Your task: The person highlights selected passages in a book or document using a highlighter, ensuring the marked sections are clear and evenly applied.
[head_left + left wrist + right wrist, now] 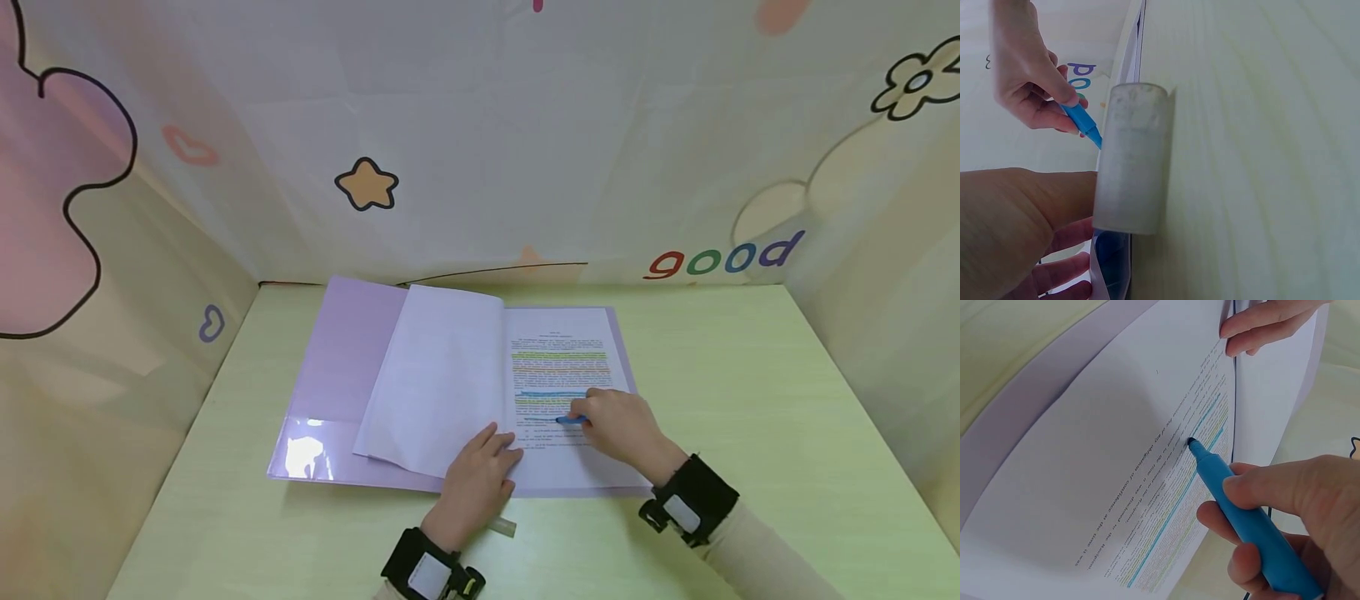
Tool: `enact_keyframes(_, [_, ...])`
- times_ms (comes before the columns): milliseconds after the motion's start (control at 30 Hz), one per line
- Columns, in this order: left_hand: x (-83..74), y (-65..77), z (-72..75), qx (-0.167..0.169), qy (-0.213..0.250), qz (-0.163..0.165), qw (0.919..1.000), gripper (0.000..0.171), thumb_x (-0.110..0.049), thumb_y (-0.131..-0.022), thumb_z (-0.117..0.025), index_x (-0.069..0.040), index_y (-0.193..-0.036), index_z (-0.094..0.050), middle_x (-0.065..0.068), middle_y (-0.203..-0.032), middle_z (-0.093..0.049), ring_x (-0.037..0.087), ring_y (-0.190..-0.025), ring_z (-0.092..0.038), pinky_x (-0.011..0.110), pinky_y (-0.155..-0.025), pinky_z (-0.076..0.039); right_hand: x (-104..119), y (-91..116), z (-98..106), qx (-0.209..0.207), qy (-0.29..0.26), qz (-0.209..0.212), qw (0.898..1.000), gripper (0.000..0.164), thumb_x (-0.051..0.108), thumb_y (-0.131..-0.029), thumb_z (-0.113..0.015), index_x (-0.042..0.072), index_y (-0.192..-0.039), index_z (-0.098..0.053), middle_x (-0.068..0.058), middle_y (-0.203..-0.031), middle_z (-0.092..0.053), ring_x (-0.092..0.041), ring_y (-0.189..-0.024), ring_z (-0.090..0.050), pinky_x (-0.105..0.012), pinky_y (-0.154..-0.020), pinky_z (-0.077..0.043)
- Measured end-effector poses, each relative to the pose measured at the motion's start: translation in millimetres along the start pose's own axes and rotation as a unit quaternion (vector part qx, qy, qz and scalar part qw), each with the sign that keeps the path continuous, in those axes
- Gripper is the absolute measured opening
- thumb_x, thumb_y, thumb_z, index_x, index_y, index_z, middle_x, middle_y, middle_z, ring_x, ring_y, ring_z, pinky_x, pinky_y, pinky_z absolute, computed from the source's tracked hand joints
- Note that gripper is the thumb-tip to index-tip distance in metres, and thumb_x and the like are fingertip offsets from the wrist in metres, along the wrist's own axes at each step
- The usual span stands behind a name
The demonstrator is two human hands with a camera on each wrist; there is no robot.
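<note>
My right hand (622, 423) grips a blue highlighter (1250, 528), thumb and fingers around its barrel. The tip meets the printed page (1125, 425) at a lower line of text, at the end of a short blue stroke. Higher up, lines are marked in yellow-green, orange and blue. My left hand (482, 471) rests with fingers spread on the lower part of the open pages, by the spine. The page lies in a lilac folder (356, 325), opened flat, with a blank white sheet (450, 375) turned to its left.
Below the folder, near my left wrist, a small pale greyish piece (502, 527) lies on the light wood-grain table (750, 400). A patterned cloth backdrop (480, 125) with a star and the word "good" surrounds the table's back and sides.
</note>
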State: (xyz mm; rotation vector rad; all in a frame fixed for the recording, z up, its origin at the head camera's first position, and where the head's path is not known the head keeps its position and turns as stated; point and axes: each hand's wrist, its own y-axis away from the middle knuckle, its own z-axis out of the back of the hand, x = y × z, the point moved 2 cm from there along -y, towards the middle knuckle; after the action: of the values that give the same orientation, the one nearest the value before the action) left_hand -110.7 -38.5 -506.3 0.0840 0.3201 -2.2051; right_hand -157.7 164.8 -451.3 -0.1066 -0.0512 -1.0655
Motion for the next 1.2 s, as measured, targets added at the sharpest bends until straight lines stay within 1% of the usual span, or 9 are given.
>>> enact_keyframes(400, [-1.2,0.4,2.3,0.008,0.008,0.008,0.9999,0.038,-0.022,-0.074,-0.071,-0.013,-0.11,-0.064,0.006,-0.121,-0.057,0.024,-0.122,-0.04,0.031,-0.106,-0.025,-6,5,2,-0.003,0.006,-0.005,1.0,0.014,0.006,-0.073,-0.065,0.016,-0.082,-0.069,0.002,-0.069,-0.056,-0.01,-0.052,-0.039,-0.022,-0.038,-0.029])
enact_keyframes(600, [-1.3,1.2,2.9,0.006,0.01,0.01,0.9999,0.038,-0.021,-0.073,-0.071,-0.013,-0.11,-0.064,0.006,-0.121,-0.057,0.025,-0.122,-0.04,0.032,-0.105,-0.026,-9,8,2,-0.002,0.014,-0.011,1.0,0.014,0.007,-0.073,-0.065,0.017,-0.083,-0.069,0.002,-0.07,-0.056,-0.01,-0.052,-0.038,-0.022,-0.039,-0.029])
enact_keyframes(733, [-1.2,1.0,1.8,0.002,0.008,0.008,0.9999,0.037,-0.021,-0.073,-0.071,-0.013,-0.109,-0.065,0.006,-0.12,-0.057,0.025,-0.121,-0.04,0.032,-0.105,-0.026,-11,11,4,-0.004,0.007,-0.013,1.0,0.015,0.006,-0.073,-0.065,0.016,-0.083,-0.069,0.002,-0.069,-0.056,-0.01,-0.052,-0.037,-0.022,-0.039,-0.029])
enact_keyframes(1033, [-0.8,0.8,0.7,0.002,0.008,0.006,0.9999,0.038,-0.021,-0.074,-0.071,-0.013,-0.11,-0.064,0.006,-0.121,-0.057,0.025,-0.122,-0.04,0.032,-0.106,-0.025,-19,15,4,0.005,0.005,-0.029,1.0,0.017,0.005,-0.074,-0.063,0.017,-0.083,-0.069,0.002,-0.073,-0.059,-0.009,-0.052,-0.038,-0.023,-0.038,-0.027])
enact_keyframes(1200, [-0.4,0.9,1.4,-0.004,0.004,0.003,1.0,0.038,-0.022,-0.073,-0.071,-0.013,-0.109,-0.064,0.006,-0.12,-0.057,0.025,-0.121,-0.041,0.032,-0.105,-0.026,-24,17,4,0.006,0.004,-0.038,0.999,0.018,0.005,-0.073,-0.063,0.018,-0.084,-0.07,0.002,-0.075,-0.06,-0.01,-0.054,-0.038,-0.023,-0.039,-0.028])
